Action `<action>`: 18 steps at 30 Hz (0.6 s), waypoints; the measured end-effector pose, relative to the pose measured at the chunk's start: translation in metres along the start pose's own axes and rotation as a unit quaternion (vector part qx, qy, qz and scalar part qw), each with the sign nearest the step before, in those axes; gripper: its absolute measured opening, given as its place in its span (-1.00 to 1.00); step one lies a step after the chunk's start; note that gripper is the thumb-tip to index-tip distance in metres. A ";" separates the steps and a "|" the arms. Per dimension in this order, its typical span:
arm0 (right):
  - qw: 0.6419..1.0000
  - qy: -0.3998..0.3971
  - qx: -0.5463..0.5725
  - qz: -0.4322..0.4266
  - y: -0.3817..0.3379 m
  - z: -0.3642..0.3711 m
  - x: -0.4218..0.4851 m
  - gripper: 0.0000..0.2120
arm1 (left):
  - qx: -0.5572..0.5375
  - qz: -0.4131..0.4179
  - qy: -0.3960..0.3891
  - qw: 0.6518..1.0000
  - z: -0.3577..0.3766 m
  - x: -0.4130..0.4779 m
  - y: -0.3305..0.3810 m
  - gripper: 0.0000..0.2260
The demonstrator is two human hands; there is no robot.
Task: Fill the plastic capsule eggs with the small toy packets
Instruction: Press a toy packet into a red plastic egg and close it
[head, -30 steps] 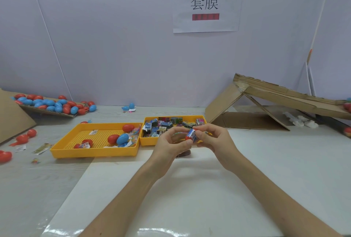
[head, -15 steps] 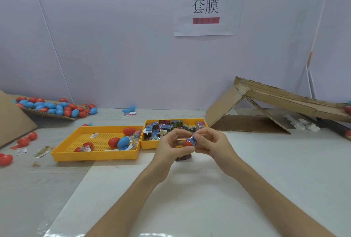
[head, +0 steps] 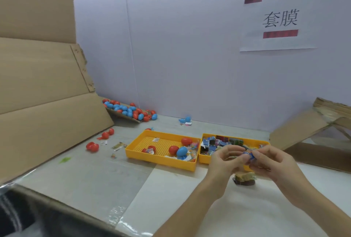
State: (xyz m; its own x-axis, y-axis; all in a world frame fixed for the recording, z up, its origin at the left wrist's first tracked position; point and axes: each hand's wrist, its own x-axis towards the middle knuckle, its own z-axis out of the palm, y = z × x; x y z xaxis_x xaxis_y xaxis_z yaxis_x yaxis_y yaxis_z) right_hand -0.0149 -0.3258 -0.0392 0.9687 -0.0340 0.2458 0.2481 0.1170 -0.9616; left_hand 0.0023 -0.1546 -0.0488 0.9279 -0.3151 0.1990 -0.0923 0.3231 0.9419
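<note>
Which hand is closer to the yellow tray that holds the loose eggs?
Left. The left hand is just right of that tray; the right hand is farther right, beyond the left hand.

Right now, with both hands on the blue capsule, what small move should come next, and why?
Probably squeeze it shut: the left hand and the right hand both pinch the blue capsule between them, and blur hides whether its halves have joined.
</note>
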 end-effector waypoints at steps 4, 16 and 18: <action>0.999 0.022 0.030 0.011 -0.004 0.015 0.013 -0.78 | -0.004 -0.004 0.046 0.999 -0.003 0.001 0.001 -0.79; 0.993 0.098 0.060 0.014 0.015 0.027 0.016 -0.77 | -0.013 -0.068 0.010 0.998 -0.006 -0.004 0.007 -0.93; 0.992 0.113 0.053 0.019 0.010 0.034 0.011 -0.74 | -0.032 -0.064 0.008 0.997 -0.008 -0.004 0.007 -0.90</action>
State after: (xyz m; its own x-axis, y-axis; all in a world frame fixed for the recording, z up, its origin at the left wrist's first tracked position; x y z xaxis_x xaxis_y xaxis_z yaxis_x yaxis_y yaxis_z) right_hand -0.0016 -0.2909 -0.0420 0.9549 -0.2471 0.1647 0.2222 0.2264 -0.9484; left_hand 0.0013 -0.1442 -0.0454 0.9363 -0.3432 0.0742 0.0492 0.3373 0.9401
